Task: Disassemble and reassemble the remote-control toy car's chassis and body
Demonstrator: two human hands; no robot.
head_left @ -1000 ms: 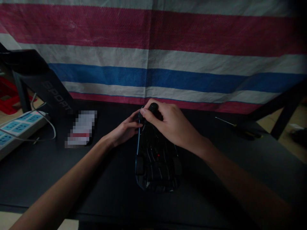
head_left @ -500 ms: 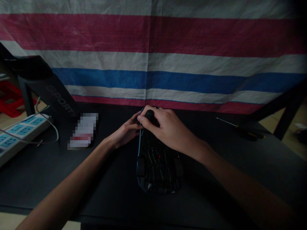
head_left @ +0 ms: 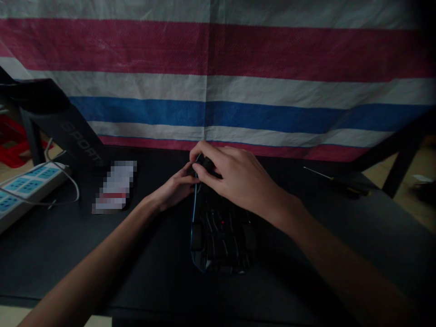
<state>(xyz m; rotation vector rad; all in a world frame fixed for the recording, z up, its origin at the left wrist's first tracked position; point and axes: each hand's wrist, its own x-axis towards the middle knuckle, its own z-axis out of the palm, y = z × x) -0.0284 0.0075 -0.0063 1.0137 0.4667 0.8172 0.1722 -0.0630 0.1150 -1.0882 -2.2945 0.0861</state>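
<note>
Toy car [head_left: 223,247] lies underside-up on table [head_left: 153,268], likely to expose its base, left hand [head_left: 173,188] touching its far left edge, presumably bracing, finger closure unclear, right hand [head_left: 235,175] pinching black round part [head_left: 206,164] at its far end.

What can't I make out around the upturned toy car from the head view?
Hidden or unclear in the head view:
Toy car: far right part, behind the right hand.
Black part in that hand: partly covered, too dark to identify.
Left hand: fingertip contact, lost in shadow.
Flat item: face pixelated.
</note>
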